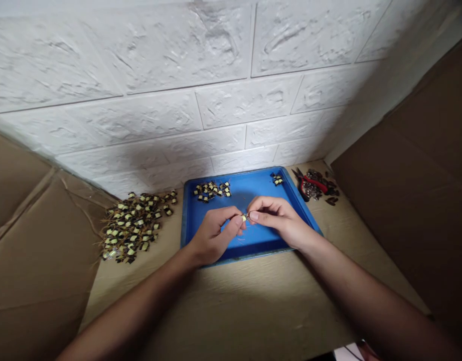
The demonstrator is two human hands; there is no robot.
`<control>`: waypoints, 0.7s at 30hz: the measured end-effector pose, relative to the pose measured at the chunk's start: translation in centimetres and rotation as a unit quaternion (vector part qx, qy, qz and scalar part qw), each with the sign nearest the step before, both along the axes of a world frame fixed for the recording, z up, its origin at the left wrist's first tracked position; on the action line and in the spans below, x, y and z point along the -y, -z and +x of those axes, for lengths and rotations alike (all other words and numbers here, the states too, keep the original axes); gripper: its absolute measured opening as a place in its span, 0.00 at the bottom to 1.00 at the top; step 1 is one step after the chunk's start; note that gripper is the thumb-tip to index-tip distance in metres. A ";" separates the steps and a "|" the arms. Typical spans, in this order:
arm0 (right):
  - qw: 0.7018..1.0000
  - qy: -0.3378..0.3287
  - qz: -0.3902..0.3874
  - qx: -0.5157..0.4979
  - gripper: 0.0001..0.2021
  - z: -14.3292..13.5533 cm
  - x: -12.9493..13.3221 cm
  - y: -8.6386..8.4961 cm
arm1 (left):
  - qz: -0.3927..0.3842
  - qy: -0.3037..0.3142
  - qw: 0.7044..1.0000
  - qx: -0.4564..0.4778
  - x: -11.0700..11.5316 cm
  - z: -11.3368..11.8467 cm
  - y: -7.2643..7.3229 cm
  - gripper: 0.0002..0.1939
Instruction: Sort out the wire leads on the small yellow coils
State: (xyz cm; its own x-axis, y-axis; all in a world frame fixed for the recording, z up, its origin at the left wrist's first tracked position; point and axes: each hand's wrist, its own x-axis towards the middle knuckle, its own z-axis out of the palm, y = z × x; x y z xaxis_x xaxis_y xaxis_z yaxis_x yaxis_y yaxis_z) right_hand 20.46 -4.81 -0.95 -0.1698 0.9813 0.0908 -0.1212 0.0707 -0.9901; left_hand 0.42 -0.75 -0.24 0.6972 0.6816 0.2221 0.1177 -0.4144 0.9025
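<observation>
A: Your left hand (218, 231) pinches the small yellow-banded part (244, 218) above the blue tray (253, 184); your right hand (276, 218) pinches a shiny bit (248, 216) at its end (same piece or separate, I can't tell).

B: It looks light and stiff, its ends perhaps fragile; grip the yellow band.

A: Around you?

B: You have a pale tabletop (234, 311), white brick-patterned wall (223, 108) ahead, cardboard (415, 200) either side.

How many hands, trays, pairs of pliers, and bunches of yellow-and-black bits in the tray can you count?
Left hand and right hand: 2
Blue tray: 1
Pliers: 1
Left bunch and right bunch: 2
Total: 6
</observation>
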 end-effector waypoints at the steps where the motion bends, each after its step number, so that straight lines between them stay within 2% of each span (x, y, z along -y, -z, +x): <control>1: 1.000 -0.003 -0.004 -0.006 0.10 0.0 0.0 0.0 | -0.003 0.003 1.000 0.006 0.0 0.0 0.0 0.17; 11: 0.997 -0.038 -0.019 -0.069 0.08 -0.3 0.3 -0.5 | -0.044 0.044 0.997 0.044 -0.2 -0.1 0.0 0.18; 21: 0.994 -0.011 -0.032 -0.104 0.07 -1.1 0.4 0.0 | -0.036 0.058 0.997 0.021 0.0 0.0 -0.2 0.17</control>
State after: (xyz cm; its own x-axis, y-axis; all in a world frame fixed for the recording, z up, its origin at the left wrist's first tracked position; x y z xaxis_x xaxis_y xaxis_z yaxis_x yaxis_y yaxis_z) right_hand 19.39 -5.24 -0.92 -0.1752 0.9824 0.0640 -0.3245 0.0038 -0.9459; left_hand 0.43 -0.71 -0.02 0.7635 0.6118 0.2066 0.0335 -0.3570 0.9335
